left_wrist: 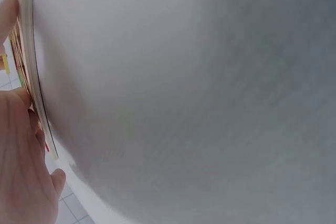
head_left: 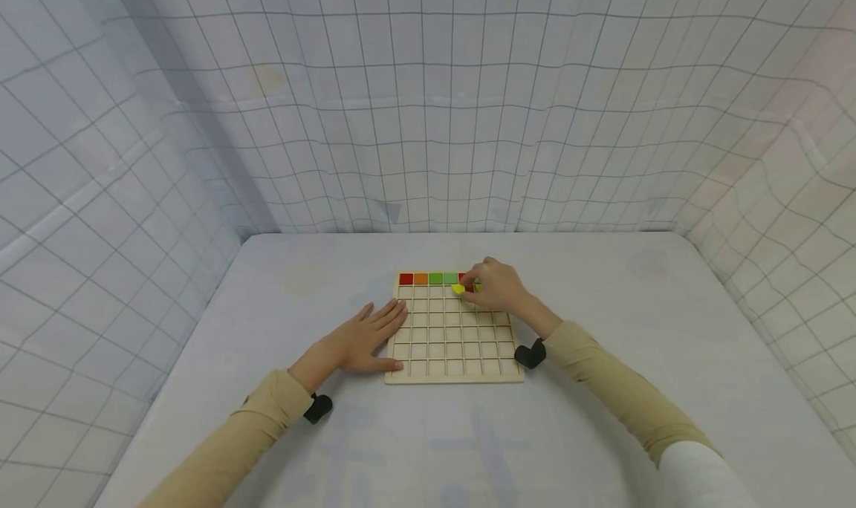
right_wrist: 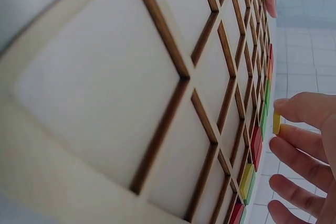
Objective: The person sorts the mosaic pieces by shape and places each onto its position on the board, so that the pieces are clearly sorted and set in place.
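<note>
A pale wooden grid board lies on the white table. Coloured square tiles fill cells along its far row, among them a red tile, an orange tile and a green tile. Fingers spread, my left hand rests on the board's left edge. Above the far right part of the board, my right hand pinches a yellow tile between thumb and index finger. The right wrist view also shows a second yellow tile seated in the grid. My right hand hides some far-right cells in the head view.
White table surface surrounds the board. Hanging white cloth with a grid pattern closes in the back and both sides. A black wrist device on the right arm sits beside the board's right edge.
</note>
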Motion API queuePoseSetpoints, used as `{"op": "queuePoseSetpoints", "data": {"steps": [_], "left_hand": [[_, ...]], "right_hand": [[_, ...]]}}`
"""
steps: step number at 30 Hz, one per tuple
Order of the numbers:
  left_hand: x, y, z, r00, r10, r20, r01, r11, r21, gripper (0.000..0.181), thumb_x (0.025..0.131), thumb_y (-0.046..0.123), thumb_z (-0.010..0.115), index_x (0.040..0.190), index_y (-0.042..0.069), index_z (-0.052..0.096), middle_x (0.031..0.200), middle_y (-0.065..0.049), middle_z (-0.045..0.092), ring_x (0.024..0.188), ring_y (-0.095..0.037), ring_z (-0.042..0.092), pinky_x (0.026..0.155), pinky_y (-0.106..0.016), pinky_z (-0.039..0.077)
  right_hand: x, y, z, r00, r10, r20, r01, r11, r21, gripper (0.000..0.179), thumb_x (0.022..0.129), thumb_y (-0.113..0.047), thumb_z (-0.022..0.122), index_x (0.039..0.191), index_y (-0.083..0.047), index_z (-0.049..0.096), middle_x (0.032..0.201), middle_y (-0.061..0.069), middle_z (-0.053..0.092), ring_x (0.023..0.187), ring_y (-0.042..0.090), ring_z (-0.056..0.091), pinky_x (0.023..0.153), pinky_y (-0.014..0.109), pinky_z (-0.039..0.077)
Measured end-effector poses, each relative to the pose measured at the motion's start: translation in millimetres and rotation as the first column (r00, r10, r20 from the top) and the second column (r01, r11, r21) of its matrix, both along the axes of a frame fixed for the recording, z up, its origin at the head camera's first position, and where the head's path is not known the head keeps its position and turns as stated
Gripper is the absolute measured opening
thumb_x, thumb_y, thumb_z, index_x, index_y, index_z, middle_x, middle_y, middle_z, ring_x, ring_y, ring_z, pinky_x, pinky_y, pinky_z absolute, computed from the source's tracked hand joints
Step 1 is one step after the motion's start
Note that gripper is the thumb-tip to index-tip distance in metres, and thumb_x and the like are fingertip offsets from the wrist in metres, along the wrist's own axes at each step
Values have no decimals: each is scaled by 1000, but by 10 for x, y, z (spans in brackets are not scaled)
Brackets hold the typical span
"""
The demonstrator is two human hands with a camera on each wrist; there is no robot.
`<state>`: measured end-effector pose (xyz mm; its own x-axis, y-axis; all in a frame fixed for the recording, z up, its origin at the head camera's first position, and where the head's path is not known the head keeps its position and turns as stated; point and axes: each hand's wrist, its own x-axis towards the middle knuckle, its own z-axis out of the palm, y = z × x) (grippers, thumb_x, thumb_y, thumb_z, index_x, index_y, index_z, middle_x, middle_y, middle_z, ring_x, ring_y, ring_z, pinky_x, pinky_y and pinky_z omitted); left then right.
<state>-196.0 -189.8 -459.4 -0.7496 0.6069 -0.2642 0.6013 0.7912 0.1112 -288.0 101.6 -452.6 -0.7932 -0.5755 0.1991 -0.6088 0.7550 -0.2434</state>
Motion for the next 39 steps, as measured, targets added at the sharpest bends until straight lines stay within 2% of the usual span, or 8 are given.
{"op": "queuePoseSetpoints", "data": {"steps": [11, 16, 23, 39], "left_hand": [[-17, 0, -29, 1000, -9, -4, 10, 1000, 20, 98, 89, 69, 45, 155, 7, 8, 163, -10, 4, 151, -27, 6, 119, -57, 10], [-8, 7, -18, 1000, -11, -16, 11, 1000, 24, 97, 89, 68, 46, 155, 7, 9, 163, -9, 5, 151, -26, 6, 119, -57, 10], [4, 2, -3, 1000, -6, 0, 6, 999, 35, 97, 89, 67, 47, 155, 7, 10, 163, -9, 5, 151, -27, 6, 119, -57, 10], [3, -3, -26, 1000, -9, -5, 9, 999, 37, 96, 89, 67, 47, 155, 8, 9, 163, -9, 4, 151, -27, 5, 119, -57, 10]], "right_hand": [[-45, -92, -14, 999, -23, 37, 22, 999, 31, 25, 83, -34, 73, 99, -15, 77, 98, 1, 73, 83, 17, 59, 61, 29, 50], [-32, -125, 10, 998, -34, 53, 33, 999, 19, 24, 83, -33, 73, 99, -15, 77, 96, 2, 72, 83, 17, 58, 65, 32, 52], [-24, -152, 11, 996, -47, 70, 45, 999, 20, 23, 84, -32, 73, 99, -16, 77, 96, 2, 71, 86, 18, 59, 68, 34, 54], [-40, -152, -25, 999, -27, 30, 27, 1000, 12, 23, 82, -34, 74, 97, -16, 77, 94, 2, 71, 82, 17, 58, 66, 33, 53]]}}
